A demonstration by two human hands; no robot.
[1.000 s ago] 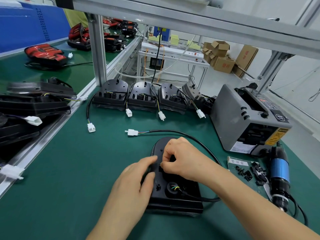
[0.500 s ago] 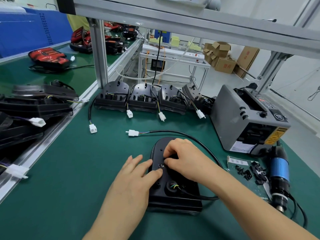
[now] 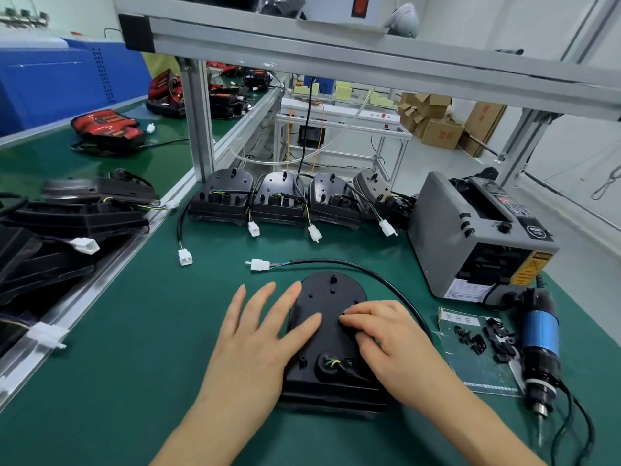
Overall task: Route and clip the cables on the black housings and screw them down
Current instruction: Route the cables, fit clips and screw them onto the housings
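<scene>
Now black housing (image 3: 331,334) under both hands, right grip (image 3: 386,341) perhaps pinching cable (image 3: 376,275).

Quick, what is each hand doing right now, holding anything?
Left hand: open, fingers spread flat, resting on the rounded black plastic housing, holding nothing.
Right hand: fingers curled, pressing on the housing; anything under them cannot be told.
</scene>
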